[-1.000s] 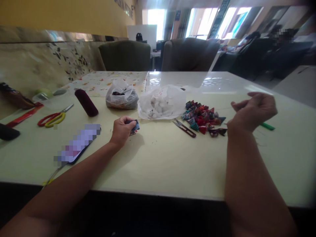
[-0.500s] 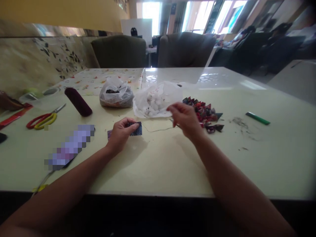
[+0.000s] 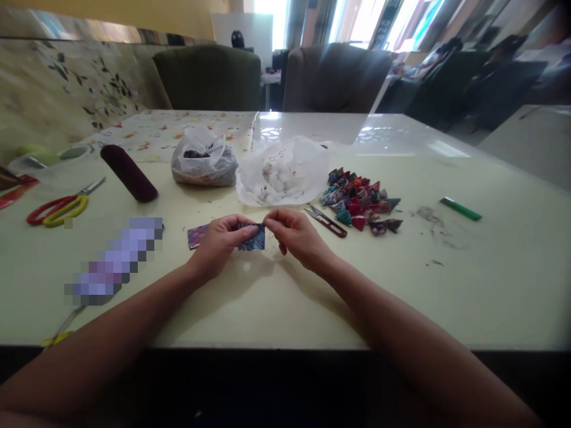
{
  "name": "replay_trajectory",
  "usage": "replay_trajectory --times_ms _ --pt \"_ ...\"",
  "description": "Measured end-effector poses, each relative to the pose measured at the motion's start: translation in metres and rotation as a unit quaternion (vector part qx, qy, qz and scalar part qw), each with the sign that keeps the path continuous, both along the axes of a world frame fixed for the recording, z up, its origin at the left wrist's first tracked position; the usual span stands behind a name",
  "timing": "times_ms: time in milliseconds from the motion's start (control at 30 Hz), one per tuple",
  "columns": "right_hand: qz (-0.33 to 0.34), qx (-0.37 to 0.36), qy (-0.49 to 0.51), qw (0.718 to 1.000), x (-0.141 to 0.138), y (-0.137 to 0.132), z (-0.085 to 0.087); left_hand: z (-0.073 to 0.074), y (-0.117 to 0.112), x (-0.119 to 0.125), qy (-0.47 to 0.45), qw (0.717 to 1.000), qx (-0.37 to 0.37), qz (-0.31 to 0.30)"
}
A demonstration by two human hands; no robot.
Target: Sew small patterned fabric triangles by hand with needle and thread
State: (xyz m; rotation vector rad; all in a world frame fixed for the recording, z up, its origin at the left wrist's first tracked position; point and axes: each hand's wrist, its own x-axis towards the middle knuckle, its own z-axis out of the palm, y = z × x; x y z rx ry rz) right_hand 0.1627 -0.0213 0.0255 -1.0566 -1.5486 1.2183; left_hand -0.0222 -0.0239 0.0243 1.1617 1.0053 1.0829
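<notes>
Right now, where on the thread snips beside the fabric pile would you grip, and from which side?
Probably best to take the thread snips by the red handle end nearest you, from above, on the side of the right hand. They lie flat on the table, blades pointing away toward the white bag, handle clear of the fabric triangles. The left hand pinches the blue fabric piece.

Pale glossy tabletop (image 3: 285, 297). Bears red-and-yellow scissors (image 3: 56, 208) and a maroon roll (image 3: 128, 173) toward the left edge. Mid-tabletop: grey bag (image 3: 203, 166), white bag (image 3: 285, 172), purple fabric scrap (image 3: 196, 236), snips (image 3: 325, 220), folded fabric triangles (image 3: 357, 199). Toward the right edge, a green pen (image 3: 461, 209).
</notes>
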Motion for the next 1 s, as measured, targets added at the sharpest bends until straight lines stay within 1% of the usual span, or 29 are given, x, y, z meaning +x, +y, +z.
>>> replay_trajectory --times_ms 100,167,233,333,400,500,633,833,1000 --pt "-0.038 -0.025 0.029 0.999 0.003 0.001 0.001 0.002 0.0 0.0 -0.005 1.0 -0.008 0.023" --pt "-0.064 -0.008 0.035 0.997 0.006 0.001 0.004 0.003 0.0 0.001 -0.006 0.999 -0.011 0.034" --pt "-0.078 0.056 0.0 0.995 0.009 0.001 0.007 0.004 0.0 0.002 -0.003 0.999 -0.01 0.041" --pt "-0.079 0.178 -0.086 0.977 0.01 -0.002 0.012 0.004 0.0 0.002 -0.002 0.999 -0.004 0.049" --pt "-0.078 0.213 -0.117 0.967 0.01 -0.003 0.013 0.004 0.0 0.002 -0.003 0.998 0.0 0.055" --pt "-0.077 0.21 -0.14 0.965 0.007 -0.005 0.012 0.004 0.0 0.003 0.004 0.998 0.003 0.058" --pt "-0.062 0.205 -0.159 0.964 0.004 -0.006 0.009 0.004 -0.001 0.001 0.016 0.999 0.013 0.048" --pt "-0.064 0.236 -0.187 0.952 0.002 -0.01 0.008 0.002 -0.002 0.0 0.027 0.999 0.026 0.034" --pt "-0.069 0.252 -0.193 0.946 0.002 -0.01 0.008 0.004 -0.003 0.002 0.028 0.999 0.029 0.035"
